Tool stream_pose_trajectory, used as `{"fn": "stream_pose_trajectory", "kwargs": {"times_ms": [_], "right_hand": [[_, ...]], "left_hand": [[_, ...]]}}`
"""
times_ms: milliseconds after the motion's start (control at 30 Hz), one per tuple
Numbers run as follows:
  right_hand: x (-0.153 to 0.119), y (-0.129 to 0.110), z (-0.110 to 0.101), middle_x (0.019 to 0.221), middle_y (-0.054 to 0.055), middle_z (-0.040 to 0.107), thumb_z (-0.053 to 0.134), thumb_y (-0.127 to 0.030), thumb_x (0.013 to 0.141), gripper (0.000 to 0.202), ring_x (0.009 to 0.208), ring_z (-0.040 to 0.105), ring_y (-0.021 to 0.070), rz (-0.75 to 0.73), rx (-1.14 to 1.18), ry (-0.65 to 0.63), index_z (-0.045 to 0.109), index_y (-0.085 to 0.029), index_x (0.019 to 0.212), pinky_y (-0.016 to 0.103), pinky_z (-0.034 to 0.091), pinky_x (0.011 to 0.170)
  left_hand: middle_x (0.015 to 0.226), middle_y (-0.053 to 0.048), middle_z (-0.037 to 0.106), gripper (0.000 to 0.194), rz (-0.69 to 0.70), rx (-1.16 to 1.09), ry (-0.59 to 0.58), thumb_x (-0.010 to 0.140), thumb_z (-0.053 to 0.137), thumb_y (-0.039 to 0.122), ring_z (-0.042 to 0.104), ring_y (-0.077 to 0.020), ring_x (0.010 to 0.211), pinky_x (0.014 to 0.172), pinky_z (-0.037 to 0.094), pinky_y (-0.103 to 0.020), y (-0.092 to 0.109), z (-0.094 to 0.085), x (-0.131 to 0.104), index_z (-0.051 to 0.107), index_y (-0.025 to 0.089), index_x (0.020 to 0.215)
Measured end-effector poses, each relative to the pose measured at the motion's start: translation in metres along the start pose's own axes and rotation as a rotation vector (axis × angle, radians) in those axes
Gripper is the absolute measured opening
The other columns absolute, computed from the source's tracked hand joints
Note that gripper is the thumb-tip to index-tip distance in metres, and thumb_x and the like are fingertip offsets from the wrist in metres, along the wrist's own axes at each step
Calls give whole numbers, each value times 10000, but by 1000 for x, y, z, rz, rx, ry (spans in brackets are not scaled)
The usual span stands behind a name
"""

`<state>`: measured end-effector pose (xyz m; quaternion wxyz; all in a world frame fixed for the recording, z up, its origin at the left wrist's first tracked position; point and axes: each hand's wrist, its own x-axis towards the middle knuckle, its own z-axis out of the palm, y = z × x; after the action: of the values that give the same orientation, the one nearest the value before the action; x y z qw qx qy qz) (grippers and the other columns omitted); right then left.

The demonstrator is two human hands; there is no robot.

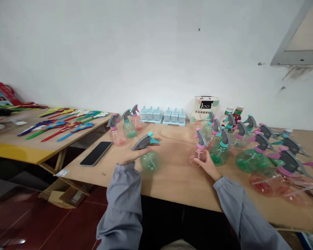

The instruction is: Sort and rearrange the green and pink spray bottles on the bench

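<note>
1. pale wall (159,52) runs behind a wooden table (172,180) in my remote view; both of the wearer's hands work over its near half.
2. i read the left hand (133,155) as curled around the neck of a green spray bottle (149,161), under its grey head, probably because the neck is the narrowest part to grip. the body is blurred, so i cannot tell whether its base touches the table.
3. the right hand (208,166) holds a pink spray bottle (195,154) low on its round body, thumb in front; i take that as a steadying grip, with the bottle upright.
4. just right of the right hand i see a crowd of spray bottles (219,154), packed close, perhaps to save room; some look tilted, though the lens may cause that. beyond the left hand, three more (129,130) stand upright.
5. left of the left hand lies a phone (96,153), dark screen up. beyond both hands, pale blue moulds (174,118) sit against the wall.
6. for writing, i find a carton (203,111) beyond the right hand, with a glasses-like mark and characters too small to read. a corner sticker (63,172), far left of the left hand, is illegible to me.
</note>
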<state>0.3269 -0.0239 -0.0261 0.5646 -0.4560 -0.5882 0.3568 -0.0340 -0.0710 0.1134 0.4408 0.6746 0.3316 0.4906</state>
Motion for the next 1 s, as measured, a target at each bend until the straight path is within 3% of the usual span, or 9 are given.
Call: {"fn": "stream_pose_trajectory", "kwargs": {"times_ms": [33, 100, 200, 267, 400, 600, 767, 1000], "right_hand": [[0, 1, 0, 1243, 128, 680, 848, -602, 607, 751, 1178, 657, 322, -3, -5, -5, 484, -261, 1170, 547, 466, 1086], [0, 3, -1, 1252, 116, 680, 837, -608, 629, 735, 1196, 652, 315, -8, -15, -25, 485, -271, 1178, 531, 475, 1088], [0, 5, -1, 1254, 105, 683, 835, -616, 635, 727, 1197, 655, 311, -10, -17, -40, 484, -285, 1178, 521, 486, 1086], [0, 5, -1, 1252, 110, 682, 840, -622, 622, 735, 1184, 662, 317, -12, -8, -31, 483, -284, 1169, 534, 489, 1083], [0, 6, 0, 1241, 111, 687, 847, -616, 614, 740, 1166, 669, 323, -25, -15, -12, 491, -289, 1175, 548, 501, 1068], [1, 12, -2, 1256, 109, 681, 850, -615, 613, 749, 1174, 665, 323, -20, -42, 12, 507, -279, 1187, 570, 483, 1083], [2, 16, -3, 1232, 98, 694, 841, -611, 634, 718, 1151, 677, 309, -44, -49, 9, 517, -282, 1184, 559, 504, 1063], [1, 11, -2, 1251, 111, 677, 825, -634, 635, 731, 1180, 658, 316, -37, -61, 4, 500, -276, 1183, 547, 487, 1081]], "left_hand": [[1262, -112, 709, 450, -31, 54, 53, 719, 811, 381, 627, -325, 1232, 1060, 482, -449, 3, -21, -11, 730, 218, 1131], [1263, -106, 709, 506, -37, 105, 336, 689, 840, 450, 646, -322, 1205, 1044, 504, -433, 1, -62, -28, 721, 218, 1123], [966, -64, 766, 557, -121, 231, 751, 548, 899, 513, 706, -299, 1014, 902, 569, -388, -15, -117, -40, 732, 183, 965], [895, -34, 756, 565, -134, 272, 844, 529, 900, 501, 706, -269, 936, 847, 576, -368, -28, -143, -41, 725, 175, 956], [871, -47, 752, 476, -155, 311, 888, 544, 878, 429, 696, -239, 856, 785, 577, -355, -46, -176, -38, 723, 161, 904], [903, -65, 768, 480, -113, 379, 863, 513, 884, 382, 700, -277, 933, 895, 565, -420, -58, -201, -22, 731, 151, 906], [906, -73, 768, 613, -76, 393, 748, 457, 916, 455, 700, -274, 939, 911, 558, -409, -65, -210, -7, 734, 130, 944], [958, -100, 769, 696, -119, 479, 777, 457, 896, 558, 689, -288, 982, 865, 572, -409, -66, -204, -13, 724, 113, 964]]}}
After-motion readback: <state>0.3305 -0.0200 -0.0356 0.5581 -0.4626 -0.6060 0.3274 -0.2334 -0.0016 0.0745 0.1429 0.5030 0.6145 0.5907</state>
